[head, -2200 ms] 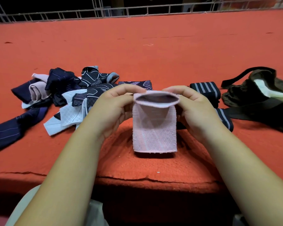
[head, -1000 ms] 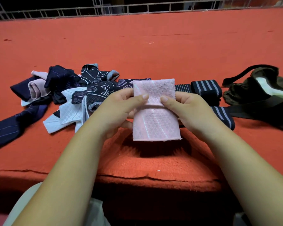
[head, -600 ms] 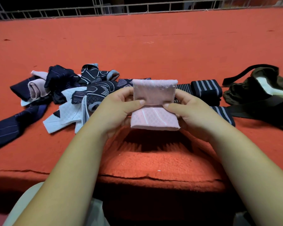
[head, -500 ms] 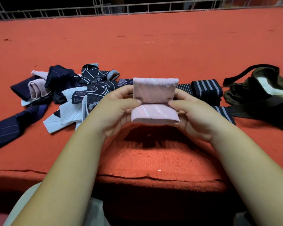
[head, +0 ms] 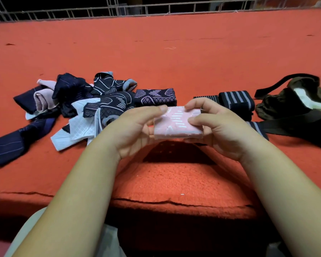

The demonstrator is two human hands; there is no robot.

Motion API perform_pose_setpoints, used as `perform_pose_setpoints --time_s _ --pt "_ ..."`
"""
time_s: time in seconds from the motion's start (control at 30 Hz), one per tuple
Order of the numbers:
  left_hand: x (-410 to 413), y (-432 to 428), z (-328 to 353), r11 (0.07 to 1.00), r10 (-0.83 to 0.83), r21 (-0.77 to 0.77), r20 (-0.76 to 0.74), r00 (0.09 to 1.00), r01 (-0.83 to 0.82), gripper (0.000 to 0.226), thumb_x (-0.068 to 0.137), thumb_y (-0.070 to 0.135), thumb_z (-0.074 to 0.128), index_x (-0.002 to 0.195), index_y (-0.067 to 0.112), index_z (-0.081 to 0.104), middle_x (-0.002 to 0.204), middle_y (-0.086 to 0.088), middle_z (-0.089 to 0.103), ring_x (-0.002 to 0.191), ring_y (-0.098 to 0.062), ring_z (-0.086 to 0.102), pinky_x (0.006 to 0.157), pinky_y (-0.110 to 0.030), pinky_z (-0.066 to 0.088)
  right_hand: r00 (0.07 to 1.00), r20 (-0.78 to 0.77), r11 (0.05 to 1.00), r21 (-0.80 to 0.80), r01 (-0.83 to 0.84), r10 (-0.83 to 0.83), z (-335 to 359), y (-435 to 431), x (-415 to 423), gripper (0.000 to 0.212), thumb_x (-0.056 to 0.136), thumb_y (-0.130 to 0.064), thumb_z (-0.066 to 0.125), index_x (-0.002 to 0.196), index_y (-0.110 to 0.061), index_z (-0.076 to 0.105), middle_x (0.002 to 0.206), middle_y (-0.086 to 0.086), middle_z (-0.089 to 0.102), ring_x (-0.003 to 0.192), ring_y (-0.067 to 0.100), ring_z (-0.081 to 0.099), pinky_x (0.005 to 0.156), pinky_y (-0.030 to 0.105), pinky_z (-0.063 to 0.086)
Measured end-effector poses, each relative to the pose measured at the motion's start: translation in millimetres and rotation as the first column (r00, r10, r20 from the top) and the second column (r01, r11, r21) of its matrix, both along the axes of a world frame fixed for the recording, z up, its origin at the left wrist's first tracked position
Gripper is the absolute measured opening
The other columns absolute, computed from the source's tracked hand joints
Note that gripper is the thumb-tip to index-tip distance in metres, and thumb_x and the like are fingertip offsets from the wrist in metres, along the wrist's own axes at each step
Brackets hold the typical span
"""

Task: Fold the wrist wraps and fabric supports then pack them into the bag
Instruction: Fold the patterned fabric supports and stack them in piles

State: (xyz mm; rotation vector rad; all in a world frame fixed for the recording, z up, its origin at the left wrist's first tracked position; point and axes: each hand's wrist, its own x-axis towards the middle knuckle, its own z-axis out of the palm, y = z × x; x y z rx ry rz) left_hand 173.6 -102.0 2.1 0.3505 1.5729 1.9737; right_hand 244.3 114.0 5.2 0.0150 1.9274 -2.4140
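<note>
A pink fabric support, folded into a small flat packet, is held just above the red surface. My left hand grips its left end with the thumb on top. My right hand pinches its right end, thumb over the top face. A loose pile of dark blue, white and pink supports lies to the left. One folded dark patterned support sits behind my hands. Rolled striped wrist wraps lie right of them. The dark olive bag rests open at the far right.
The red carpeted surface stretches far back to a metal railing. Its front edge drops off just below my forearms. A black bag strap runs left from the bag toward the wraps.
The pink support hung long and flat from my hands; its lower part was folded up, and now it is a compact packet pinched at both ends. My hands stayed in place.
</note>
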Motion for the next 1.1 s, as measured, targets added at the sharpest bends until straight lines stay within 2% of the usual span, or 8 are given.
perform_pose_setpoints --time_s 0.17,0.23,0.47,0.57,0.7,0.83,0.97,1.1 --pt "3 -2 0 0.982 0.079 -0.164 -0.108 0.991 -0.096 0.029 0.092 0.003 0.075 0.121 0.001 0.074 0.116 -0.021 0.078 0.09 -0.025 0.077 0.078 -0.033 0.065 0.987 -0.15 0.92 0.373 0.117 -0.065 -5 2 -2 0.051 0.09 -0.004 0.073 0.122 -0.044 0.071 0.116 0.011 0.075 0.091 0.023 0.067 0.085 0.048 0.055" --pt "-1 -3 -4 0.939 0.136 -0.281 -0.224 0.965 -0.198 0.025 0.087 0.011 0.084 0.111 0.005 0.078 0.104 -0.017 0.08 0.085 -0.024 0.073 0.076 -0.036 0.06 0.975 -0.208 0.858 0.484 0.174 -0.081 -3 -2 -1 0.049 0.094 -0.004 0.072 0.123 -0.044 0.068 0.111 0.004 0.075 0.085 0.013 0.071 0.078 0.035 0.06" --pt "-1 7 -9 0.832 0.299 -0.361 -0.347 0.889 -0.421 0.022 0.091 0.015 0.085 0.104 0.006 0.069 0.09 -0.016 0.079 0.07 -0.027 0.078 0.06 -0.035 0.064 0.945 -0.247 0.77 0.551 0.32 -0.216 -13 -15 -6 0.037 0.093 -0.006 0.071 0.105 -0.031 0.047 0.103 0.007 0.072 0.063 0.024 0.078 0.069 0.046 0.06" --pt "0 8 -7 0.802 0.348 -0.35 -0.386 0.855 -0.484 0.037 0.092 0.017 0.083 0.121 0.009 0.061 0.1 -0.01 0.077 0.072 -0.023 0.079 0.065 -0.041 0.067 0.911 -0.266 0.7 0.583 0.413 -0.316 -21 -19 -11 0.026 0.09 -0.017 0.078 0.094 -0.022 0.052 0.084 -0.002 0.067 0.063 0.007 0.069 0.069 0.04 0.055" --pt "2 2 -2 0.816 0.296 -0.332 -0.463 0.835 -0.473 0.062 0.077 0.028 0.086 0.125 0.026 0.048 0.118 0.003 0.072 0.093 -0.017 0.078 0.083 -0.044 0.064 0.875 -0.277 0.66 0.576 0.482 -0.397 -20 -22 -19 0.017 0.087 -0.029 0.079 0.092 -0.026 0.063 0.085 -0.004 0.071 0.076 0.017 0.072 0.076 0.045 0.06" --pt "0 1 13 0.782 0.303 -0.301 -0.582 0.755 -0.546 0.033 0.078 0.033 0.082 0.105 0.035 0.063 0.109 0.005 0.071 0.093 -0.022 0.075 0.094 -0.047 0.059 0.88 -0.29 0.706 0.526 0.474 -0.375 0 -27 -30 0.006 0.095 -0.031 0.073 0.1 -0.029 0.07 0.099 -0.005 0.077 0.08 0.018 0.079 0.078 0.034 0.06" --pt "-19 2 36 0.716 0.283 -0.305 -0.696 0.66 -0.628 0.023 0.093 0.024 0.077 0.116 0.026 0.073 0.105 0.023 0.066 0.101 -0.01 0.067 0.094 -0.029 0.051 0.893 -0.32 0.685 0.573 0.449 -0.317 26 -31 -56 0.025 0.096 -0.021 0.063 0.116 -0.03 0.075 0.108 -0.014 0.075 0.095 0.015 0.076 0.096 0.039 0.059" --pt "-50 1 47 0.649 0.232 -0.365 -0.74 0.631 -0.667 0.026 0.097 0.019 0.066 0.121 0.024 0.075 0.124 0.008 0.073 0.116 -0.013 0.066 0.107 -0.033 0.05 0.913 -0.299 0.661 0.63 0.407 -0.276 37 -34 -91 0.034 0.092 -0.017 0.058 0.118 -0.027 0.077 0.113 -0.011 0.073 0.107 0.019 0.071 0.1 0.044 0.057"
